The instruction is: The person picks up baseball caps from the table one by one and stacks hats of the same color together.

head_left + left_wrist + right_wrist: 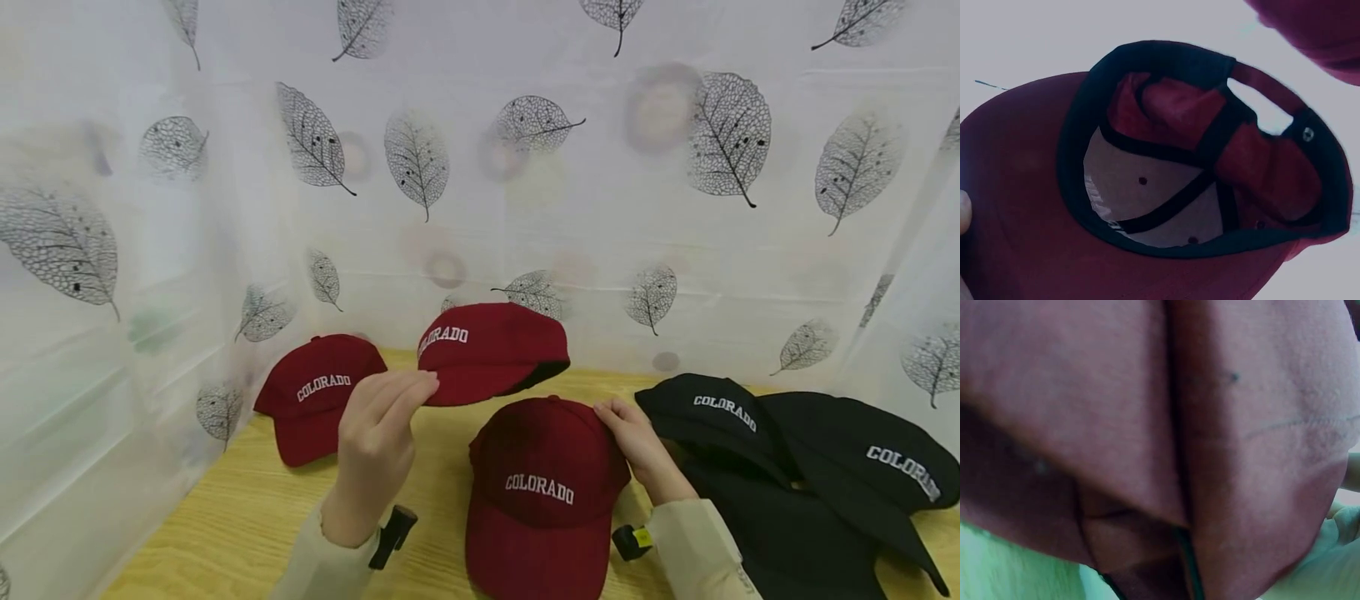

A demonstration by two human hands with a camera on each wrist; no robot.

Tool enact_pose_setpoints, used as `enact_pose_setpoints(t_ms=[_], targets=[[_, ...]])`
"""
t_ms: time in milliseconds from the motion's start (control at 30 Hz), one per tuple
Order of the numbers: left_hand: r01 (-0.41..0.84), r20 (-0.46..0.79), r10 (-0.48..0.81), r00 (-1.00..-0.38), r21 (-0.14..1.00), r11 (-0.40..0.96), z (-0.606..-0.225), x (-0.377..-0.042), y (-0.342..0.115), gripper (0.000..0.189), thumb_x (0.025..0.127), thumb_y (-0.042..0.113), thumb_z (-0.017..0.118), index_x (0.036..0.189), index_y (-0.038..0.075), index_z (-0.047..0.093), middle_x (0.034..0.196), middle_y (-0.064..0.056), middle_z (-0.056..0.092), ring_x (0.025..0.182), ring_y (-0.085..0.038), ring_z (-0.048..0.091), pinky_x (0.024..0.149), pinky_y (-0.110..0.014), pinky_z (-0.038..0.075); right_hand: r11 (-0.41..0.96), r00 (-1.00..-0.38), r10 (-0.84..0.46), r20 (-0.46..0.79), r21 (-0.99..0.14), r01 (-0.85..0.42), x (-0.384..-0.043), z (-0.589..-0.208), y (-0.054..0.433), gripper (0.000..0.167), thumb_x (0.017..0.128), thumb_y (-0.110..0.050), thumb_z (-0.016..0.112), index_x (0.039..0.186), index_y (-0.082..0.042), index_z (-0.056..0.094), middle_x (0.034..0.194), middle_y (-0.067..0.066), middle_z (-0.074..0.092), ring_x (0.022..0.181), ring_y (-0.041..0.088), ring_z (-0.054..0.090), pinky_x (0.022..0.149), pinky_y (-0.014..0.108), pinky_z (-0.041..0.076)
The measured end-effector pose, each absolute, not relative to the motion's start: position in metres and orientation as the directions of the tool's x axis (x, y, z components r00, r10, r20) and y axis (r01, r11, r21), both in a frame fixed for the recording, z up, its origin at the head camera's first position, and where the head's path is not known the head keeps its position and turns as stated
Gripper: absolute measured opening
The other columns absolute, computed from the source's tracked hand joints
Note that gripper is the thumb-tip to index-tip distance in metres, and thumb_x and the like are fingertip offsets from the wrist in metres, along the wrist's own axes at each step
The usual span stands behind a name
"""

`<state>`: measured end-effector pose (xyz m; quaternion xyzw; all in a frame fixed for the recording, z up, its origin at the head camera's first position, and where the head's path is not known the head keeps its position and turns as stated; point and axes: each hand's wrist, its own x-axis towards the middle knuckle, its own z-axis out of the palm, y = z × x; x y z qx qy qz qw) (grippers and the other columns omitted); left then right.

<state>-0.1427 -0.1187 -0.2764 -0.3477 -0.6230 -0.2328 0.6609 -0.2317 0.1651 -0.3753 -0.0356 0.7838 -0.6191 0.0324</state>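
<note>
My left hand (pixel 381 446) pinches the brim edge of a red baseball cap (pixel 495 342) lettered COLORADO, held above the table. In the left wrist view the underside of this cap (pixel 1016 187) shows, with its dark sweatband, the inside of the crown and the strap opening at the back. Nearer to me, a second red cap (pixel 551 442) faces me with its brim pointing down. At its upper right side my right hand (pixel 637 437) grips the crown; part of the fingers is hidden. Red cloth of that cap (pixel 1260 487) fills most of the right wrist view.
A third red cap (pixel 318 400) sits at the back left of the wooden table (pixel 225 533). Several black caps (pixel 847 442) lie overlapping at the right. A white curtain (pixel 480 233) with leaf prints hangs behind and along the sides.
</note>
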Motion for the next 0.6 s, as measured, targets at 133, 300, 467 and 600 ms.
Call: enact_pose_setpoints(t_ms=[133, 300, 467, 600], targets=[[0.763, 0.979, 0.096, 0.178, -0.199, 0.616, -0.279, -0.136, -0.118, 0.019, 0.086, -0.007, 0.048, 0.078, -0.003, 0.066, 0.078, -0.013, 0.064, 0.067, -0.026, 0.057, 0.064, -0.033, 0.045, 0.227, -0.995, -0.101, 0.000, -0.974, -0.023, -0.232, -0.376, 0.165, 0.023, 0.094, -0.016, 0.044, 0.076, -0.003, 0.049, 0.068, 0.003, 0.044, 0.061, 0.015, 0.045, 0.055, 0.029, 0.039], [0.801, 0.976, 0.084, 0.200, -0.212, 0.560, -0.317, -0.150, -0.129, 0.015, 0.079, -0.007, 0.059, 0.088, -0.001, 0.068, 0.087, -0.014, 0.065, 0.076, -0.028, 0.060, 0.069, -0.036, 0.046, 0.239, -0.993, -0.114, 0.003, -0.971, -0.030, -0.232, -0.377, 0.166, 0.022, 0.094, -0.015, 0.043, 0.083, 0.002, 0.051, 0.073, 0.006, 0.048, 0.065, 0.016, 0.048, 0.058, 0.030, 0.041], [0.830, 0.973, 0.097, 0.210, -0.230, 0.509, -0.314, -0.141, -0.121, 0.012, 0.079, -0.005, 0.060, 0.087, -0.002, 0.068, 0.086, -0.015, 0.065, 0.075, -0.028, 0.060, 0.066, -0.035, 0.047, 0.254, -0.990, -0.140, 0.006, -0.966, -0.042, -0.230, -0.376, 0.169, 0.041, 0.095, -0.024, 0.041, 0.125, 0.003, 0.038, 0.119, 0.019, 0.043, 0.102, 0.026, 0.045, 0.083, 0.036, 0.037], [0.833, 0.967, 0.155, 0.200, -0.251, 0.493, -0.289, -0.125, -0.106, 0.011, 0.084, -0.002, 0.055, 0.084, -0.003, 0.066, 0.083, -0.015, 0.065, 0.071, -0.026, 0.060, 0.063, -0.031, 0.047, 0.199, -0.985, -0.171, 0.018, -0.979, -0.052, -0.227, -0.375, 0.170, 0.052, 0.096, -0.031, 0.037, 0.137, -0.004, 0.020, 0.137, 0.016, 0.023, 0.119, 0.027, 0.026, 0.093, 0.039, 0.026]])
